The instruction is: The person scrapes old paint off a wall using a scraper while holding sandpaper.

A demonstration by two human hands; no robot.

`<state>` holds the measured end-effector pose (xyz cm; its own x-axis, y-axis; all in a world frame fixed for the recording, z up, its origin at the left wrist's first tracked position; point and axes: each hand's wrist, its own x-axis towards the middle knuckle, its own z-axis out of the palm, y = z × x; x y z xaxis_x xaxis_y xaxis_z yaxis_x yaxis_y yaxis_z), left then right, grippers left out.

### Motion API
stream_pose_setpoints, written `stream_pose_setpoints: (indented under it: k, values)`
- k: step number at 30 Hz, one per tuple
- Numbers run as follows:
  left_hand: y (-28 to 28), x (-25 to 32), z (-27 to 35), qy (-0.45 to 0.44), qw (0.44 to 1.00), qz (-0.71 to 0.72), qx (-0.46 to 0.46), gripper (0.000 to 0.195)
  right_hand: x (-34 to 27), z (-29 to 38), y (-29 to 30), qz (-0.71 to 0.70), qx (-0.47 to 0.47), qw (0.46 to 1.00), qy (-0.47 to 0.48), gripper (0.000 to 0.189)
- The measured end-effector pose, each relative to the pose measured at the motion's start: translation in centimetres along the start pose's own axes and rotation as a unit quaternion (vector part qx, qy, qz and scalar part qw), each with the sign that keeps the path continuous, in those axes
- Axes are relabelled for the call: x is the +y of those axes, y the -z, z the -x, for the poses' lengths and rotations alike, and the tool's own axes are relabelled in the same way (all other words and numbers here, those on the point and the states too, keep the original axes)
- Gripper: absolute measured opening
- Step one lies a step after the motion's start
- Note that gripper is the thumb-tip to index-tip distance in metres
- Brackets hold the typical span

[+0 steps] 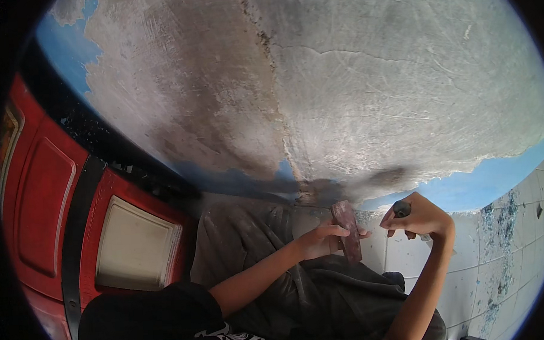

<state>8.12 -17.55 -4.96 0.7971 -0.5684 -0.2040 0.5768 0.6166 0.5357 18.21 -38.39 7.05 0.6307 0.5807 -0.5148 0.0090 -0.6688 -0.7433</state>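
My left hand (317, 241) grips a worn reddish block (346, 226), possibly a sanding block, held lengthwise over my lap. My right hand (424, 216), wrist bent, is closed around a hand tool with a dark, rounded handle (402, 208). Something pale and thin shows below that hand, but the tool's working end is mostly hidden. Both hands are just short of the foot of a wall (364, 99) with bare grey plaster and ragged patches of blue paint (492, 180). A rough vertical crack (268, 48) runs down the plaster to the floor.
At left stands a red panelled door (48, 187) with a cream panel (133, 244), in a black frame (118, 144). Blue paint flakes (503, 234) litter the white tiled floor (455, 271) at right. My legs in dusty dark trousers (257, 269) are folded beneath my arms.
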Motion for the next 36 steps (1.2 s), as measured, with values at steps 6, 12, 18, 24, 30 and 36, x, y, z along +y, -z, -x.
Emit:
stream_pose_setpoints:
  k: [6, 12, 18, 24, 30, 36]
  values:
    - [-0.3, 0.3, 0.2, -0.001, 1.000, 0.019, 0.006, 0.038, -0.7, -1.5, -1.3, 0.028, -0.030, 0.999, -0.021, 0.017]
    - [-0.3, 0.2, 0.1, -0.041, 0.999, -0.001, 0.015, 0.041, -0.5, -2.0, -1.4, 0.044, -0.036, 0.998, -0.021, 0.015]
    - [-0.4, 0.2, -0.1, -0.048, 0.998, -0.006, 0.027, 0.038, -0.6, -2.1, -1.3, 0.039, -0.034, 0.998, -0.027, 0.016]
    - [0.0, -0.2, -0.2, -0.045, 0.999, 0.001, 0.017, 0.032, -0.2, -2.3, -1.5, 0.039, -0.043, 0.998, -0.026, 0.015]
    - [0.6, -0.3, -0.2, -0.037, 0.998, 0.028, 0.036, 0.033, -0.1, -2.9, -2.0, 0.050, -0.035, 0.998, -0.020, 0.016]
    - [-0.1, 0.3, -0.1, -0.039, 0.998, 0.011, 0.049, 0.036, -0.1, -2.8, -2.1, 0.040, -0.015, 0.999, -0.007, 0.014]
